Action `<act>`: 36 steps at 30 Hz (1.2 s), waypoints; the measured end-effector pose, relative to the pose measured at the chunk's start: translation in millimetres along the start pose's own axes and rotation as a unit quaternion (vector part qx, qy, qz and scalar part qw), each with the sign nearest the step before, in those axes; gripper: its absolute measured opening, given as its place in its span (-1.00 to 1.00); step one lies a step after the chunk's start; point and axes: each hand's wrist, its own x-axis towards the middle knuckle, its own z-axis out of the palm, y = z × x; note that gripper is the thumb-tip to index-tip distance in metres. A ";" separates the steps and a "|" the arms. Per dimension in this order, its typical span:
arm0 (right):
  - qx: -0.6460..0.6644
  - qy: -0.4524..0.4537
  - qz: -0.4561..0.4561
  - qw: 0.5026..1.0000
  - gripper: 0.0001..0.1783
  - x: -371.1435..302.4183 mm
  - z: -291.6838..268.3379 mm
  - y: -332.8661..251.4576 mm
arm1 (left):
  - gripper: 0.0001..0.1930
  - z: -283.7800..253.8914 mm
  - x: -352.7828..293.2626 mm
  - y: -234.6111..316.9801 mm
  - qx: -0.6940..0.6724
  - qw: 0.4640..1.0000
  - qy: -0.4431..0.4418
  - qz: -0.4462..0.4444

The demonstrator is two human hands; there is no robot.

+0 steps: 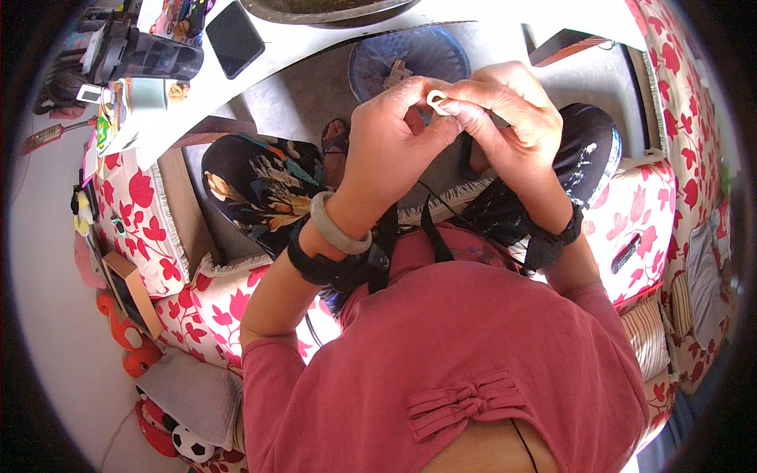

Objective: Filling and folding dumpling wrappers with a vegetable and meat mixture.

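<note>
My left hand (390, 142) and my right hand (512, 114) meet in front of me, above my knees and partly over the blue bin (364, 63). Between the pinched thumbs and fingers of both is a small cream-coloured ring-shaped piece (438, 109). Its lower part is covered by the fingertips, and I cannot make out what it is made of. A pale bangle and a black band circle my left wrist; another black band is on my right wrist. Inside the bin lie some light brown scraps.
A white table (288, 43) curves across the far side, bearing a dark wide basin (331, 11), a black phone-like slab (235, 39) and clutter at the left. Around me is a red-flowered sofa (209, 311), with a black remote control (626, 254) on its right part.
</note>
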 end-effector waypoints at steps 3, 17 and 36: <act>-0.034 0.000 -0.030 0.999 -0.85 1.5 -1.2 2.4 | -0.77 -2.5 -0.2 5.6 0.011 1.000 -0.014 -0.013; -0.023 0.003 -0.017 1.000 -0.85 3.3 1.0 -3.9 | -0.78 -3.3 -0.8 3.9 0.054 0.998 -0.002 0.026; -0.044 0.015 -0.055 0.997 -0.89 3.0 -1.3 -3.8 | -0.81 -0.5 -0.7 3.9 0.066 0.997 0.005 0.031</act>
